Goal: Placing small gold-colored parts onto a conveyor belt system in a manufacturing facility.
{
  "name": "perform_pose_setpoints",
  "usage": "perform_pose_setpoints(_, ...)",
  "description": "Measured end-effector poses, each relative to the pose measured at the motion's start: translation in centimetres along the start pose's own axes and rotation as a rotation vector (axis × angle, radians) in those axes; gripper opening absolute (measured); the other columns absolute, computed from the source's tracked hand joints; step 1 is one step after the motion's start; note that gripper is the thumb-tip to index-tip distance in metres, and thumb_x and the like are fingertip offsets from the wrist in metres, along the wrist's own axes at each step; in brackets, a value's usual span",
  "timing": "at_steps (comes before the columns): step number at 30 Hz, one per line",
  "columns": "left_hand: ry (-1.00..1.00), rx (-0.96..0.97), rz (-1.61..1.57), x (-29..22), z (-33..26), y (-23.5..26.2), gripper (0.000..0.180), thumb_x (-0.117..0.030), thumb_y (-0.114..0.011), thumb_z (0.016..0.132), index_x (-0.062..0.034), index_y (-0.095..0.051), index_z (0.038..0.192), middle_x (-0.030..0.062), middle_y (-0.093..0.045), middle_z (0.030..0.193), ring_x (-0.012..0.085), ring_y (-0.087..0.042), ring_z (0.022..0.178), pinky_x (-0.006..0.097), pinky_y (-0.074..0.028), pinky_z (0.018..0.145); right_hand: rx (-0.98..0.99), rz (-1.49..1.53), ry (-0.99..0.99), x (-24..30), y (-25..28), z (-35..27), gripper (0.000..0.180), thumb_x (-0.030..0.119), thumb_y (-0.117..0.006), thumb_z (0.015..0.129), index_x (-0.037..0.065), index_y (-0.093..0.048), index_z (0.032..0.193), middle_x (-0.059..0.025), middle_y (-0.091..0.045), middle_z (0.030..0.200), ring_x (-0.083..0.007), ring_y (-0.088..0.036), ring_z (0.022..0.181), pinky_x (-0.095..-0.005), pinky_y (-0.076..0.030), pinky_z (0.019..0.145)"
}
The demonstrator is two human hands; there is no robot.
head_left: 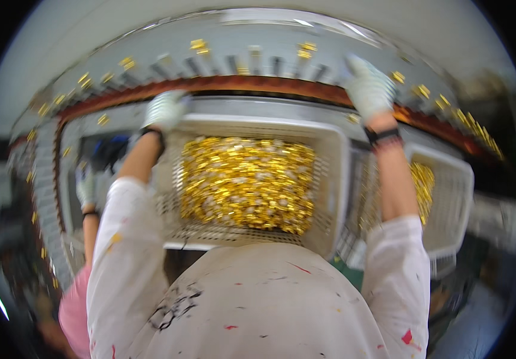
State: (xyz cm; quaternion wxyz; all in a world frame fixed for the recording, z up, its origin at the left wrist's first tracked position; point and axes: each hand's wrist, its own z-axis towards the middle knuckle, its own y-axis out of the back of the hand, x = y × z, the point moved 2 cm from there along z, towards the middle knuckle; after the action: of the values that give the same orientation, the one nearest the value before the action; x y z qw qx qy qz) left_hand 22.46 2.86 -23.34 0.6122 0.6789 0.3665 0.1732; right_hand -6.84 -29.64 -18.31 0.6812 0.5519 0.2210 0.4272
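Observation:
My left hand (168, 109), in a pale striped glove, is at the far left corner of a white plastic basket (330, 179), close to a reddish-brown rail (252, 84). Inside the basket lies a thick heap of small shiny gold pieces (246, 182). My right hand (370, 87), gloved the same way, reaches farther out over the rail, beside the row of upright grey holders (277, 66). Some holders carry gold pieces (306, 50) at their tops. Motion smears the fingers of both hands, so whether they hold anything cannot be made out.
The rail and holders curve away on both sides. To the right stands a second pale basket (458, 200) with gold pieces in it. At the left, a co-worker's gloved hand (85, 186) and pink sleeve (76, 308) are close to my left arm.

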Motion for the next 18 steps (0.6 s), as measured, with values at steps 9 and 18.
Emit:
perform_pose_setpoints(9,-0.023,0.024,0.02,-2.8,0.7,-0.2,0.035,-0.033,-0.049,0.083,-0.0116,-0.071,0.099,0.0154,-0.069,0.095,0.0339,-0.066,0.09,0.044,-0.052,0.08,0.476,0.487,0.029,8.1,4.9,-11.3,0.035,0.017,-0.053,0.096,0.002,-0.055,0.128,-0.0205,-0.056,0.129,-0.0305,-0.052,0.12,-0.0343,-0.04,0.101)
perform_pose_setpoints(18,-0.057,-0.054,0.02,-3.4,0.5,0.0,0.035,-0.032,-0.05,0.083,-0.0098,-0.071,0.1,0.0151,-0.07,0.093,0.0325,-0.066,0.089,0.043,-0.052,0.079,0.206,0.192,-0.401,-13.5,1.7,-0.5,0.05,0.038,-0.047,0.098,0.003,-0.049,0.135,-0.0195,-0.055,0.131,-0.0316,-0.056,0.115,-0.0348,-0.043,0.098)
